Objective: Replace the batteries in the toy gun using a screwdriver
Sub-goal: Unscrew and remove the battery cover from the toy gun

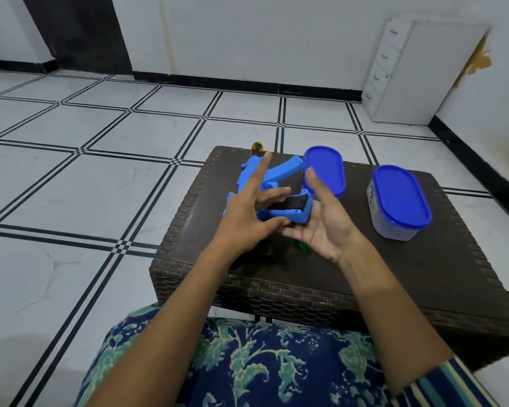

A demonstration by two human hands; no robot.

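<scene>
A blue toy gun (279, 174) lies on the dark wicker table (394, 277), its muzzle pointing away from me. My left hand (247, 212) holds the gun's stock end between thumb and middle fingers, index finger raised straight. A dark open compartment (288, 203) shows in the stock. My right hand (323, 224) is palm up under the stock end, fingers relaxed and spread. A green-handled tool (303, 247) peeks out on the table under my right hand, mostly hidden.
Two clear containers with blue lids stand on the table: one (325, 170) just behind my right hand, one (400, 201) to the right. A white drawer unit (394, 77) stands against the far wall. Tiled floor surrounds the table.
</scene>
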